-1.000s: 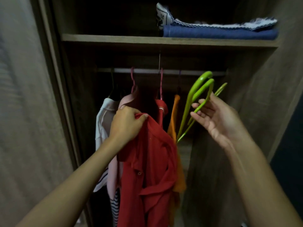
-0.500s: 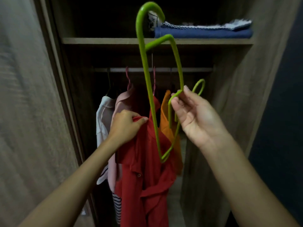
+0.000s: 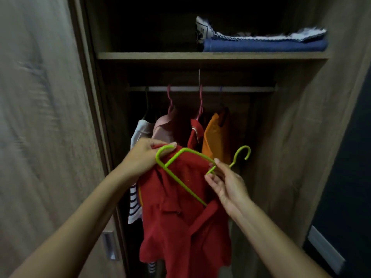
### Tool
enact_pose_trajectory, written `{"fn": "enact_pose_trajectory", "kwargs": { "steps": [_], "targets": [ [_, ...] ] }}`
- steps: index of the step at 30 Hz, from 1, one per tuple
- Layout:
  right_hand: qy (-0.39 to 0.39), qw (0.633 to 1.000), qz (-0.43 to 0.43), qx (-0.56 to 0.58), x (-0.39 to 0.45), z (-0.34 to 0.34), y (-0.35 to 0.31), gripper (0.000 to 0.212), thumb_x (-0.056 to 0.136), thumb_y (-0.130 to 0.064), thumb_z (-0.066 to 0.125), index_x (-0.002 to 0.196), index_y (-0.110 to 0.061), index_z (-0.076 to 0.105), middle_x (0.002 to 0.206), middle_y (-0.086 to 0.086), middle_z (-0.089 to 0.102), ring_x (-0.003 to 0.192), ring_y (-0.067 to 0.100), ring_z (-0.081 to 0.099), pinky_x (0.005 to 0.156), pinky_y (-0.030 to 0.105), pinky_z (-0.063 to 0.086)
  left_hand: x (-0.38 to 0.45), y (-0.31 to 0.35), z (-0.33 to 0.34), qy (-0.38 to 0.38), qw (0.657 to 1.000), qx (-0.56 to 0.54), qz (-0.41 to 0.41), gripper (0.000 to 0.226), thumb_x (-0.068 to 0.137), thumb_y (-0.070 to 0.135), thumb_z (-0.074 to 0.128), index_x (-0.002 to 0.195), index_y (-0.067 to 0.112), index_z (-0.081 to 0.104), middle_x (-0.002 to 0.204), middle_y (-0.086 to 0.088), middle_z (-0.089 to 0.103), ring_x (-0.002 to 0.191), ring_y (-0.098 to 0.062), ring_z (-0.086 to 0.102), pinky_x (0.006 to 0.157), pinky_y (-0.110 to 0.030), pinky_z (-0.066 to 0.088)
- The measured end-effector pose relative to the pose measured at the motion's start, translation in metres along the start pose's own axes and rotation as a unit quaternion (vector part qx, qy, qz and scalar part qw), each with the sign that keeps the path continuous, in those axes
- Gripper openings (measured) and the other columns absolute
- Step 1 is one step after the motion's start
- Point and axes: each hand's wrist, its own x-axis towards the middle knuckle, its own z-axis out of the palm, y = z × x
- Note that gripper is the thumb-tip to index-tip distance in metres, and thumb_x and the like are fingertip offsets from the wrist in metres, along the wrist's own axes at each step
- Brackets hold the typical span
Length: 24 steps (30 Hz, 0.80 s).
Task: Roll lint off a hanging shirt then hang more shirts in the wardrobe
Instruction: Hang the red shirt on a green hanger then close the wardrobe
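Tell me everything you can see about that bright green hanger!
The bright green hanger looks like smooth thin plastic, bent into a triangle frame with rounded corners and a curled hook pointing up to the right. It lies tilted, not on the rail, in front of the loose red collared shirt. The right hand pinches it near the neck below the hook. Its rounded far corner sits by the left hand, which grips the shirt's top; its lower corner dips behind the shirt's collar.

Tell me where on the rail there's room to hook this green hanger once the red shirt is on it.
The rail looks bare from the orange shirt across to the wardrobe's right wall. The shelf is also free left of the folded blue cloth. The rail's left half is crowded with hung shirts, white to orange.
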Motion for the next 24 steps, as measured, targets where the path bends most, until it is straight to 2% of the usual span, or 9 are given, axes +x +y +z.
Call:
{"fn": "enact_pose_trajectory", "kwargs": {
  "steps": [2,4,7,10,13,16,18,21,24],
  "targets": [
    [0.012,0.998,-0.007,-0.057,0.000,-0.008,0.002,0.007,0.086,-0.013,0.068,0.091,-0.008,0.068,0.078,0.007,0.064,0.056,0.011,0.059,0.058,0.029,0.059,-0.002,-0.001,-0.007,0.028,0.999,-0.015,-0.032,0.024,0.087,0.031,0.067,0.083,0.009,0.078,0.080,-0.012,0.076,0.074,-0.018,0.068,0.079,-0.036,0.052],
    [0.023,0.994,-0.026,-0.105,0.000,-0.014,0.002,0.005,0.086,-0.012,0.069,0.086,-0.007,0.068,0.069,0.004,0.059,0.058,0.010,0.057,0.059,0.027,0.058,-0.002,-0.002,-0.014,0.063,0.997,0.028,-0.028,0.022,0.086,0.032,0.068,0.084,0.013,0.078,0.077,-0.007,0.076,0.075,-0.016,0.070,0.081,-0.037,0.055],
    [0.011,0.979,-0.064,-0.194,-0.004,-0.015,0.003,0.006,0.084,-0.012,0.071,0.085,-0.006,0.069,0.073,0.003,0.061,0.064,0.009,0.059,0.060,0.025,0.058,-0.004,0.006,-0.011,0.089,0.977,0.192,0.032,0.023,0.085,0.041,0.066,0.085,0.022,0.078,0.075,0.003,0.075,0.076,-0.009,0.069,0.077,-0.035,0.053],
    [-0.054,0.955,-0.095,-0.275,-0.016,-0.002,0.010,0.008,0.085,-0.011,0.070,0.088,-0.004,0.069,0.073,0.000,0.063,0.062,0.005,0.062,0.056,0.024,0.058,-0.002,0.021,0.018,0.105,0.944,0.293,0.111,0.026,0.088,0.043,0.062,0.087,0.022,0.077,0.077,0.002,0.074,0.079,-0.014,0.067,0.071,-0.032,0.050],
    [-0.105,0.939,-0.114,-0.306,-0.024,0.010,0.010,0.007,0.089,-0.009,0.064,0.082,-0.007,0.065,0.067,-0.001,0.062,0.062,0.005,0.061,0.053,0.023,0.057,0.001,0.027,0.050,0.054,0.939,0.317,0.126,0.027,0.090,0.046,0.057,0.095,0.027,0.075,0.079,0.006,0.073,0.085,-0.015,0.067,0.072,-0.030,0.049],
    [-0.078,0.951,-0.129,-0.270,-0.015,0.005,-0.009,0.012,0.091,-0.010,0.061,0.081,-0.010,0.066,0.076,0.007,0.066,0.071,0.012,0.065,0.057,0.026,0.058,0.001,0.031,0.054,-0.003,0.967,0.232,0.108,0.034,0.094,0.048,0.047,0.103,0.026,0.072,0.087,0.009,0.074,0.087,-0.006,0.067,0.082,-0.030,0.051],
    [-0.041,0.955,-0.139,-0.258,-0.008,-0.005,-0.023,0.010,0.091,-0.011,0.060,0.084,-0.009,0.067,0.080,0.008,0.068,0.070,0.009,0.067,0.056,0.023,0.056,0.000,0.031,0.047,-0.050,0.973,0.192,0.117,0.039,0.093,0.050,0.044,0.107,0.024,0.069,0.097,0.011,0.073,0.091,0.001,0.065,0.090,-0.029,0.050],
    [-0.011,0.955,-0.151,-0.256,-0.001,-0.015,-0.038,0.012,0.092,-0.013,0.059,0.081,-0.011,0.065,0.071,0.001,0.066,0.060,0.004,0.064,0.054,0.019,0.053,0.004,0.016,0.044,-0.155,0.936,0.299,0.102,0.032,0.091,0.045,0.056,0.115,0.026,0.065,0.107,0.012,0.070,0.099,-0.004,0.063,0.087,-0.024,0.047],
    [-0.006,0.954,-0.148,-0.259,0.009,-0.018,-0.047,0.025,0.090,-0.040,0.060,0.078,-0.018,0.063,0.067,-0.004,0.065,0.061,0.006,0.061,0.060,0.025,0.053,0.007,-0.003,0.066,-0.152,0.911,0.355,0.144,0.016,0.093,0.027,0.058,0.100,0.015,0.066,0.096,-0.003,0.072,0.095,-0.020,0.064,0.076,-0.029,0.040]
  ]
}}
